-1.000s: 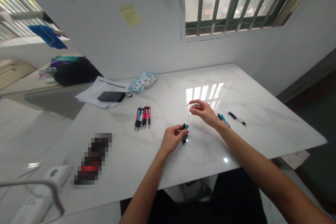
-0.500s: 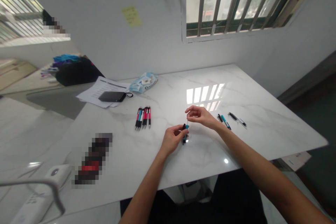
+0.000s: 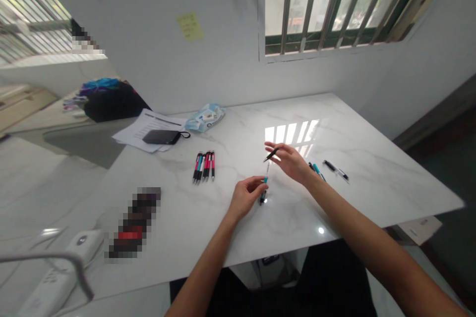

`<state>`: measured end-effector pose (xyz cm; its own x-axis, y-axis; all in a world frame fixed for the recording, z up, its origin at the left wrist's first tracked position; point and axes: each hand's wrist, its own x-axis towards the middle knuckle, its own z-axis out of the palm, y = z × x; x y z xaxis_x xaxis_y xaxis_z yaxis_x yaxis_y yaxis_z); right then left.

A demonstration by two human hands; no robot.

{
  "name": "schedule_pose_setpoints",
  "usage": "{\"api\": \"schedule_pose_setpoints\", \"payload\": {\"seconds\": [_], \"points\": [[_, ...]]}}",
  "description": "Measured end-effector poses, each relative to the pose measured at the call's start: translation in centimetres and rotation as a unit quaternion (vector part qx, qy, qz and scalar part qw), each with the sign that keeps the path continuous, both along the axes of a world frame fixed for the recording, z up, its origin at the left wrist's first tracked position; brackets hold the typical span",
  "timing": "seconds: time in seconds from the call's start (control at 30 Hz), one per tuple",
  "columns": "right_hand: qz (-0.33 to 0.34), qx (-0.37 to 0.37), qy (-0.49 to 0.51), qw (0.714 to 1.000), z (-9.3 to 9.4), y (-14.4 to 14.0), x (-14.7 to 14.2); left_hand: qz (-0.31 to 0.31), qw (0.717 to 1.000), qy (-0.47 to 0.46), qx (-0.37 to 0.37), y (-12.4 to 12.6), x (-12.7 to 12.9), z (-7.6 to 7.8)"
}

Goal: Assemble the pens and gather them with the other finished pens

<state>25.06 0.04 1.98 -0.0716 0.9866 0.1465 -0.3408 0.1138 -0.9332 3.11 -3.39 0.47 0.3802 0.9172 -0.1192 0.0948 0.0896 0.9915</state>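
Observation:
My left hand (image 3: 246, 198) pinches the teal and black barrel of a pen (image 3: 265, 180), which is tilted with its black end low. A thin pale refill (image 3: 267, 168) sticks up from the top of that barrel. Just above, my right hand (image 3: 292, 161) holds a black pen grip section (image 3: 271, 154) between thumb and fingers, its narrow tip pointing down and left, apart from the refill. Right of my hands lie a teal pen piece (image 3: 319, 171) and a black piece, partly covered by my wrist, and a black and clear pen in parts (image 3: 336, 171).
Several red, teal and white pens (image 3: 204, 166) lie in a row to the left. Farther back are papers (image 3: 136, 131), a black case with a strap (image 3: 161, 136) and a blue packet (image 3: 205, 118). A white power strip (image 3: 70, 262) sits at the left front.
The black grip section was by my left fingers and is now in my right hand, lifted slightly. My right fingers have let go of the refill's top. My left hand has stayed in place.

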Motion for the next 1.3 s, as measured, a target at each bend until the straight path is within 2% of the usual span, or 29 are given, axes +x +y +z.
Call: {"api": "schedule_pose_setpoints", "payload": {"seconds": [0.07,0.17,0.2,0.27,0.37,0.43,0.57,0.97,1.3], "points": [[-0.067,-0.014,0.049,0.996,0.1,0.5,1.0,0.003,1.000,-0.005,0.017,0.5,-0.4,0.7],[-0.116,-0.015,0.014,0.993,-0.3,1.1,1.9,0.040,0.993,0.037,0.109,2.4,-1.7,2.1],[-0.123,-0.004,-0.027,0.992,-0.5,1.2,1.9,0.060,0.981,0.075,0.166,3.2,-2.3,2.5],[-0.127,0.038,-0.128,0.983,-1.0,1.1,1.5,0.090,0.939,0.161,0.291,4.9,-3.3,2.7],[-0.116,0.100,-0.234,0.960,-1.6,0.7,0.7,0.099,0.891,0.225,0.381,6.5,-4.3,1.9],[-0.108,0.112,-0.253,0.955,-1.9,0.5,0.2,0.102,0.880,0.245,0.395,6.7,-4.5,1.1],[-0.098,0.103,-0.265,0.954,-2.5,0.4,-0.2,0.091,0.878,0.258,0.394,6.3,-4.1,0.2],[-0.073,0.096,-0.273,0.954,-2.7,0.2,-0.7,0.060,0.877,0.274,0.391,5.7,-3.6,0.6],[-0.034,0.087,-0.286,0.954,-2.6,-0.4,-1.9,0.002,0.872,0.280,0.401,5.1,-2.9,0.2]]}}
